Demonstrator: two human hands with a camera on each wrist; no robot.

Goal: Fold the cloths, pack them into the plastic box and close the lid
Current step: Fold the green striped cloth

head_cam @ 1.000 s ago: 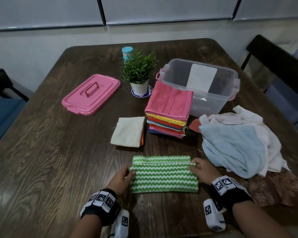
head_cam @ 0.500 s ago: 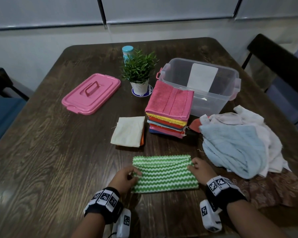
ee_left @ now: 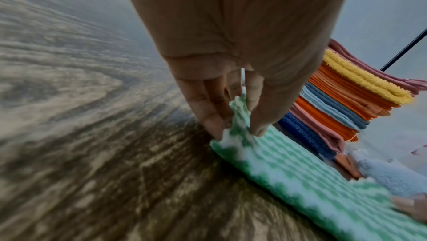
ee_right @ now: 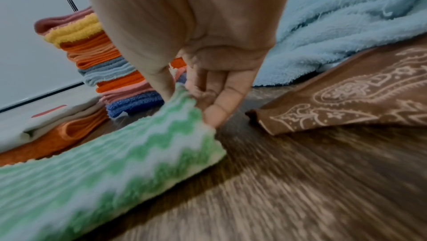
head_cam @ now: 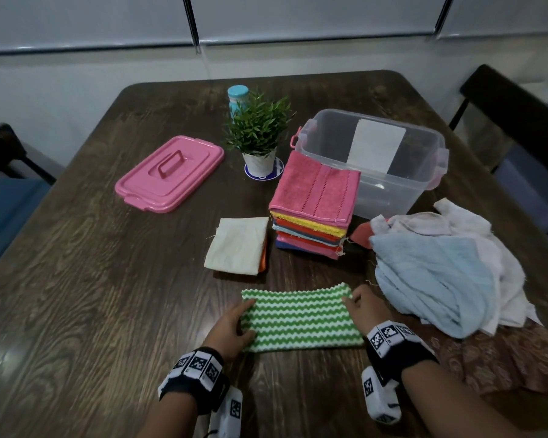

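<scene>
Green-and-white zigzag cloth [head_cam: 301, 317] lies at the near middle of the table, already folded to a long strip; left hand [head_cam: 231, 324] pinches its left end, thumb and fingers [ee_left: 208, 113] clamped on the edge; right hand [head_cam: 366, 306] pinches the right end, fingers [ee_right: 221, 102] closed on the corner; step in hand looks like the fold of this cloth, midway; next move probably calls for bringing one end over the other, edges kept square, then onto the stack; wrist views are blurred, so how many layers each pinch holds is unclear.

Stack of folded cloths [head_cam: 314, 203] just beyond, pink one on top; cream folded cloth [head_cam: 238, 245] left of it; unfolded heap, light blue towel [head_cam: 434, 279] on top, at right; clear plastic box [head_cam: 393, 191] far right, nothing in it but a white label on its wall; pink lid [head_cam: 171, 172] far left, well apart from the box.

Dark wood-grain table [head_cam: 92, 295]; potted plant [head_cam: 260, 134] far centre; brown patterned cloth [head_cam: 494, 358] near right; dark chairs either side; pale wall behind.
</scene>
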